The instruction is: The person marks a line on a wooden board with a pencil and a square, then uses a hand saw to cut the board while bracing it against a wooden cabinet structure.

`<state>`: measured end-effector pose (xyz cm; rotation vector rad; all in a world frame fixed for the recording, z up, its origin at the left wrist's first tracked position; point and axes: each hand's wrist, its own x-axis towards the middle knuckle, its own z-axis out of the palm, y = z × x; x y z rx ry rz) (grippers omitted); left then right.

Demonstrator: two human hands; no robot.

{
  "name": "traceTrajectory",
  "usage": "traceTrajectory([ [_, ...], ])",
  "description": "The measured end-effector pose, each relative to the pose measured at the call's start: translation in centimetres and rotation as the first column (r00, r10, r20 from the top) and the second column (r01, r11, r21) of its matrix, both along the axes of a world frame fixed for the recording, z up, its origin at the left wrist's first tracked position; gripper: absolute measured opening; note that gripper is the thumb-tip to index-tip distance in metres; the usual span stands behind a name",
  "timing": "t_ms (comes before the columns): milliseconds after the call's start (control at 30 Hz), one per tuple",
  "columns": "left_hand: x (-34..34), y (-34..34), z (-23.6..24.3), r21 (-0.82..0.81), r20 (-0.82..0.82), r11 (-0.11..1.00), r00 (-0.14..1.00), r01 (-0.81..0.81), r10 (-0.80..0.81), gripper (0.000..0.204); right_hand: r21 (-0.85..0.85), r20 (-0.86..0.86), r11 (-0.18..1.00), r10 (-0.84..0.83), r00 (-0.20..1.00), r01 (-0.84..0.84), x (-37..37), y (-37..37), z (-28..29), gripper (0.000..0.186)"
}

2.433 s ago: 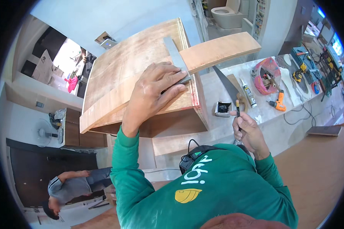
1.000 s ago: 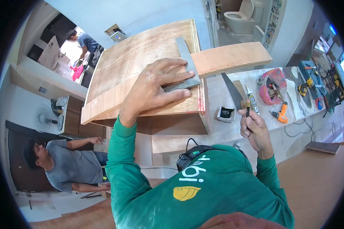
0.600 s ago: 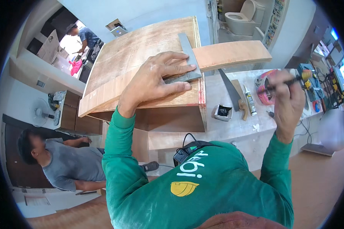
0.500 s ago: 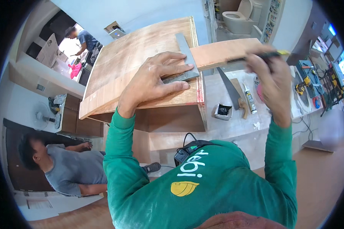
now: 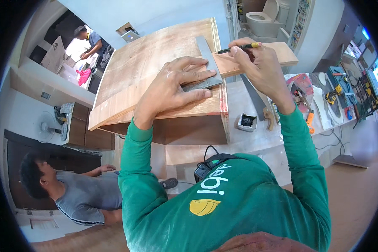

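My left hand (image 5: 172, 86) lies with spread fingers over a flat metal square (image 5: 210, 63), pressing it on a light wooden strip and plywood cabinet (image 5: 130, 63); the strip's right part (image 5: 283, 54) juts past the cabinet's right side. My right hand (image 5: 260, 65) is closed on a black-and-yellow pencil (image 5: 225, 50), its tip at the strip beside the square's edge. Beneath that hand a handsaw (image 5: 252, 94) lies on the bench, partly hidden, near a small box (image 5: 247, 122) with dark contents.
Right on the bench (image 5: 264, 134) are a pink bucket (image 5: 300, 82), orange drill (image 5: 310, 122), yellow drill (image 5: 331, 97) and more tools, with cables below. A co-worker (image 5: 75, 189) is at lower left, another (image 5: 94, 44) works through the upper-left opening. A fan (image 5: 46, 124) stands left.
My right hand has risen from beside the bench to the strip, bringing the pencil against it near the square. My left hand stays on the square. The near co-worker has shifted slightly.
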<state>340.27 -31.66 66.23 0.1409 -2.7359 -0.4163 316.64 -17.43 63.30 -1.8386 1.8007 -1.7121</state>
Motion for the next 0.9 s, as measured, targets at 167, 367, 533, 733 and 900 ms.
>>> traceTrajectory([
  [167,0.1,-0.1,0.0,0.005,0.016,1.0,1.0,0.001,-0.001,0.051,0.032,-0.022,0.999,0.017,1.0,-0.016,0.3,-0.9,0.1,0.031],
  [367,-0.5,0.1,0.3,0.076,0.023,0.997,1.0,0.002,-0.003,0.051,-0.062,-0.09,0.997,0.028,0.996,-0.034,-0.1,-1.4,-0.4,0.032],
  [533,-0.2,0.2,0.5,0.116,0.047,0.993,0.999,-0.022,0.017,0.052,0.082,-0.114,0.995,0.066,0.991,-0.057,0.0,0.8,1.5,0.033],
  [733,-0.4,0.4,0.6,0.13,0.057,0.991,0.998,-0.029,0.022,0.052,-0.091,0.012,0.992,0.091,0.996,-0.09,0.5,1.9,1.8,0.032],
  [900,-0.4,0.2,0.4,0.094,0.049,0.995,0.999,-0.014,0.01,0.051,-0.046,-0.091,0.996,0.073,0.993,-0.077,0.9,2.0,1.2,0.031],
])
